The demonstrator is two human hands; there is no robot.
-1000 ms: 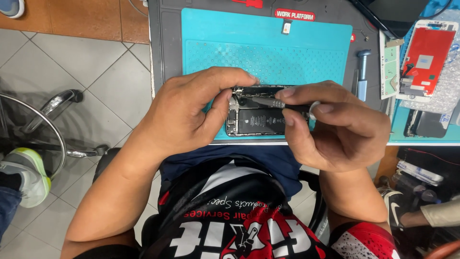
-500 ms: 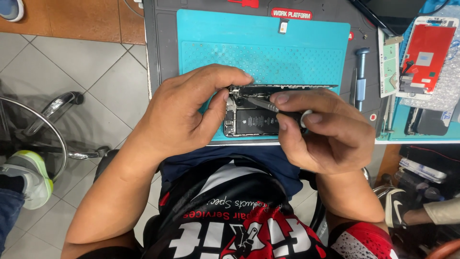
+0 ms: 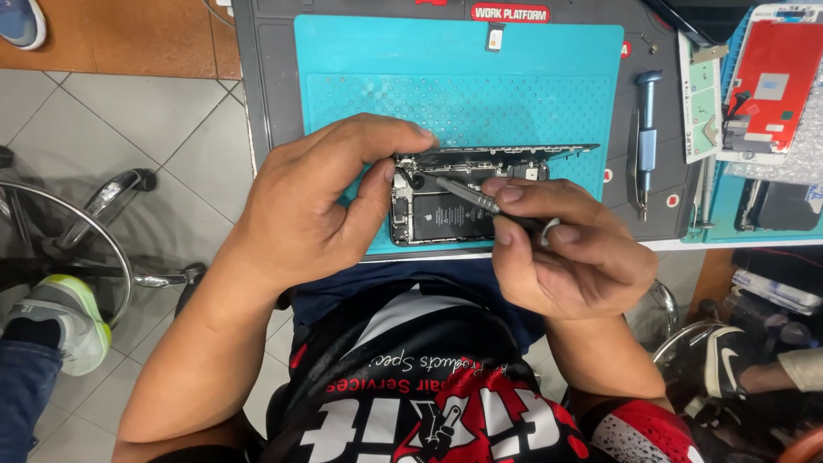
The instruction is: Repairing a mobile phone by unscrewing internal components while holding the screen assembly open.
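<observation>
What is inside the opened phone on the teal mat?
Inside the opened phone a black battery and small metal parts show, with the screwdriver tip among them. The left hand covers its left end; the right hand hides the right part.

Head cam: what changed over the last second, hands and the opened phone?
Little. The right hand has shifted the slim screwdriver slightly, its tip now near the upper left corner of the opened phone. Nothing was picked up or let go. The left hand still grips the phone's left end, the phone stays on the teal mat, and the blue-handled tool lies untouched at the right.
</observation>
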